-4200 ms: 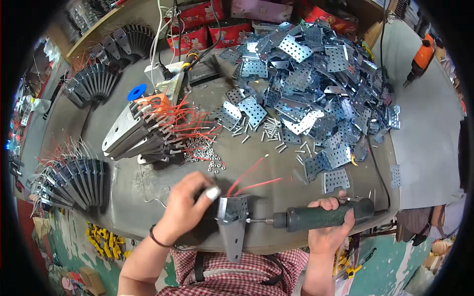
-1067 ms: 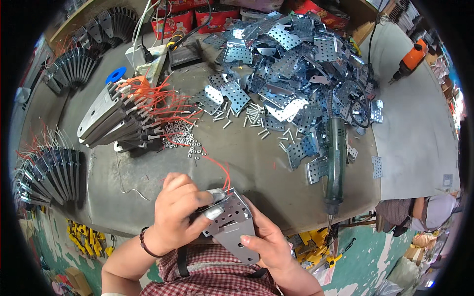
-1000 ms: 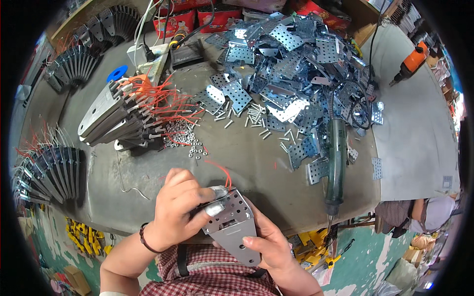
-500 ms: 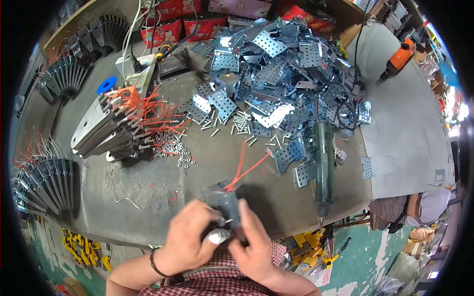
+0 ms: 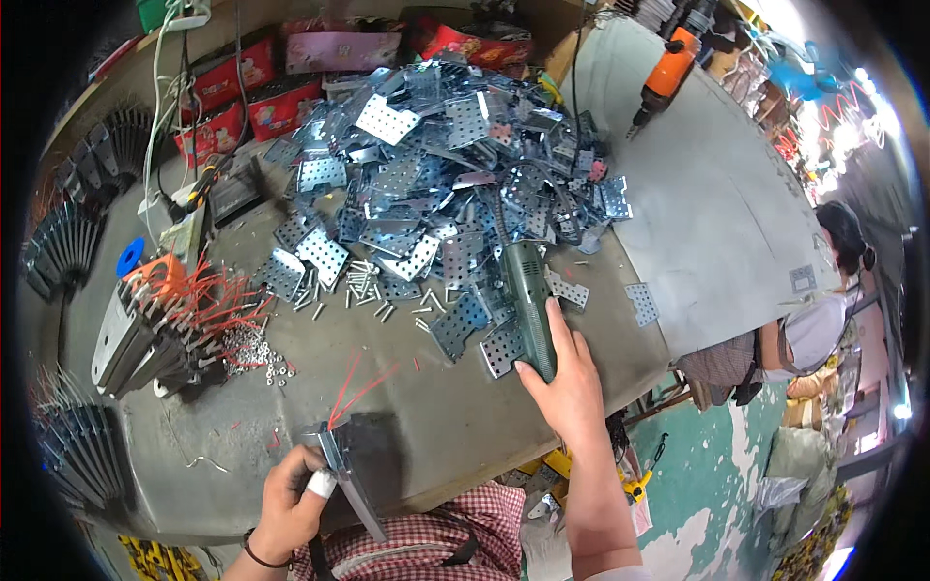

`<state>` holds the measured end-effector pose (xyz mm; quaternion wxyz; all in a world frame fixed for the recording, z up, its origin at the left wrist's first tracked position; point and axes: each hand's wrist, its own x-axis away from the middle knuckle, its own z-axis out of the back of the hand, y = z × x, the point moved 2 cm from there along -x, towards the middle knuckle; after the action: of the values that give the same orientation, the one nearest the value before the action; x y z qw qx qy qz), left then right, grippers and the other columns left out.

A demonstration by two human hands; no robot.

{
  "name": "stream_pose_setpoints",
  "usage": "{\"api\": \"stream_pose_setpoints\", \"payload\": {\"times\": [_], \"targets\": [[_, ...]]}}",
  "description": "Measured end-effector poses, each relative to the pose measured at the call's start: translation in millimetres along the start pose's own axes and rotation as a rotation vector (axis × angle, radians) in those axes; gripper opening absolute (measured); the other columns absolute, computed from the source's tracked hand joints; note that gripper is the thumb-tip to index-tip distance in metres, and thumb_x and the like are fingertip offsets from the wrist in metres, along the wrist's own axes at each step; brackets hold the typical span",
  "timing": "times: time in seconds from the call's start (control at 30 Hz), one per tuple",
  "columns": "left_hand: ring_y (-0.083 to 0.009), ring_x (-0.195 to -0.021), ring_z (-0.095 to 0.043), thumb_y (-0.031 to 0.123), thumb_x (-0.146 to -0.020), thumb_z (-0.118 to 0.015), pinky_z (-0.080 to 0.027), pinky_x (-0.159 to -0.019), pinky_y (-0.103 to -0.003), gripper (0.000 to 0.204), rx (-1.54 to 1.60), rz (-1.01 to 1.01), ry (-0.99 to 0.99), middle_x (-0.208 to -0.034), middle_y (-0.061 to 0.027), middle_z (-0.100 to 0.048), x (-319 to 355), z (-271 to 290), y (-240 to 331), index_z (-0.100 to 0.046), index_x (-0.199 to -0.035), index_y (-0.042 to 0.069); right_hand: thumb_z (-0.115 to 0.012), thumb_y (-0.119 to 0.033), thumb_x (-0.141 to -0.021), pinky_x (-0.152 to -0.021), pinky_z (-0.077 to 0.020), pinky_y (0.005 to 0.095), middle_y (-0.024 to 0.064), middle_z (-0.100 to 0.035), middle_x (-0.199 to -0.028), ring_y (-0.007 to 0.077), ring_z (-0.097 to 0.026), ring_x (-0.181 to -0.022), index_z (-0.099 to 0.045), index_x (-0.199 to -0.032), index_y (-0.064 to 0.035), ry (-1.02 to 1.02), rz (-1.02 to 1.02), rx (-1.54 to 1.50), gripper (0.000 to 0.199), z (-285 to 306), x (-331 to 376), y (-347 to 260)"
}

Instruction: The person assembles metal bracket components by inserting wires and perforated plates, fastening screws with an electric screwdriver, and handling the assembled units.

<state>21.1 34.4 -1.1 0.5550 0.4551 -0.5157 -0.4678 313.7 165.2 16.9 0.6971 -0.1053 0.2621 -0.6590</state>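
At the far left I saw fanned rows of dark hinges [image 5: 73,242] and a stack of finished hinges [image 5: 145,334] with orange wires sticking out, loose washers [image 5: 254,351] scattered just beside them; my left hand [image 5: 291,499] had its fingers clamped on a folded steel hinge plate [image 5: 351,463] standing on edge at the near rim of the grey workbench [image 5: 455,426], two orange wires [image 5: 360,389] rising from its top; I judged that plate could slip off the edge, since it was pinched from one side only; further right my right hand [image 5: 567,382] lay on the green electric screwdriver [image 5: 530,305], fingers curled about its handle, against the heap of perforated plates [image 5: 436,184]; pulling it free might drag plates and loose screws [image 5: 363,281] with it, or snag its cord.
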Motion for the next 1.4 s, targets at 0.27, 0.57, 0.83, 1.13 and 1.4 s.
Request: {"api": "stream_pose_setpoints", "payload": {"times": [0.27,0.57,0.83,1.13,1.4], "targets": [[-0.014,-0.075,-0.053,0.008,-0.083,-0.055,-0.044,-0.068,-0.028,0.011,-0.036,-0.076,-0.12,-0.084,-0.0082,-0.059,-2.4,-4.3,9.8,-0.047,-0.08,0.001,-0.058,-0.01,-0.074,-0.091,-0.0393,0.0427,0.0128,-0.05,-0.103,0.0242,-0.05,-0.097,-0.031,-0.132,-0.0056,-0.406,-0.319,-1.726,0.065,6.6,30.1,-27.8],[-0.0158,-0.073,-0.051,0.009,-0.081,-0.057,-0.043,-0.068,-0.028,0.012,-0.086,-0.131,-0.143,-0.081,-0.0076,-0.054,-9.5,-6.7,1.8,-0.048,-0.083,0.001,-0.066,-0.033,-0.077,-0.087,-0.0388,0.0389,-0.0001,-0.052,-0.083,0.0158,-0.051,-0.08,-0.049,-0.109,-0.0126,-0.063,-0.613,-2.274,0.041,-31.7,51.0,-23.1],[-0.0162,-0.071,-0.05,0.012,-0.082,-0.057,-0.043,-0.067,-0.028,0.014,-0.114,-0.093,-0.153,-0.08,-0.0074,-0.054,-10.4,-3.5,2.5,-0.048,-0.084,0.001,-0.066,-0.031,-0.077,-0.085,-0.0386,0.0379,-0.0001,-0.052,-0.08,0.0147,-0.051,-0.079,-0.049,-0.105,-0.013,-0.043,-0.622,-2.325,0.037,-39.7,49.6,-32.4],[-0.0219,-0.076,-0.055,0.012,-0.08,-0.06,-0.045,-0.069,-0.031,0.014,-0.353,-0.137,-0.267,-0.084,-0.0094,-0.057,-15.2,7.0,23.1,-0.051,-0.082,0.002,-0.067,-0.029,-0.075,-0.085,-0.0388,0.0379,-0.0004,-0.051,-0.079,0.0142,-0.05,-0.079,-0.049,-0.108,-0.014,-0.086,-0.588,-2.375,0.04,-47.3,54.2,-34.3],[-0.0293,-0.077,-0.055,-0.002,-0.068,-0.063,-0.045,-0.069,-0.035,0.02,-1.034,-0.287,0.406,-0.081,-0.0121,-0.056,-51.8,43.3,29.2,-0.051,-0.084,0.002,-0.066,-0.028,-0.076,-0.084,-0.04,0.0369,-0.0017,-0.05,-0.079,0.0127,-0.05,-0.078,-0.048,-0.113,-0.0144,-0.027,-0.587,-2.371,0.044,-49.3,56.6,-31.3]]}}
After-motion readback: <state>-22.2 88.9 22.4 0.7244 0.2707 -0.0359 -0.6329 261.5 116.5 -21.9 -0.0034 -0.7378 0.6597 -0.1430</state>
